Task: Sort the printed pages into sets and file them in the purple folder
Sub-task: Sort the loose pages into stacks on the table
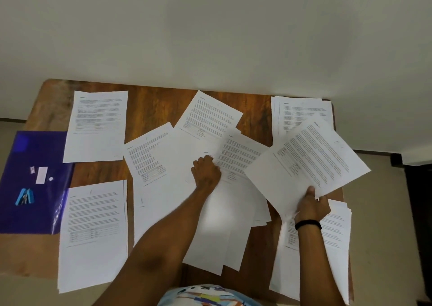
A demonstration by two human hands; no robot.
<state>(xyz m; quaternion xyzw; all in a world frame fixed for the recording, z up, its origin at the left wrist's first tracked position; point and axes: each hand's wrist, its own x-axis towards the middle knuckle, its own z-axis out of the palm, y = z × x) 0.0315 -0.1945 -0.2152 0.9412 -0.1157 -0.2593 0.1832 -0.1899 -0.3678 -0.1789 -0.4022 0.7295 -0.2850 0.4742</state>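
Observation:
Printed white pages lie in several groups on a wooden table point(154, 104). My right hand point(312, 204) pinches a printed page point(311, 163) by its near edge and holds it tilted above the table's right side. My left hand point(207, 171) rests with curled fingers on the loose overlapping pages point(177, 165) in the middle; whether it grips one I cannot tell. Sorted stacks sit at the far left point(98, 125), near left point(93, 233), far right point(301, 114) and near right point(327, 247). The purple folder point(30, 214) lies closed at the table's left edge.
A blue stapler point(25, 197) and small white labels point(42, 174) lie on the folder. The table stands against a pale wall; the folder and the near stacks overhang its edges. Floor shows to either side.

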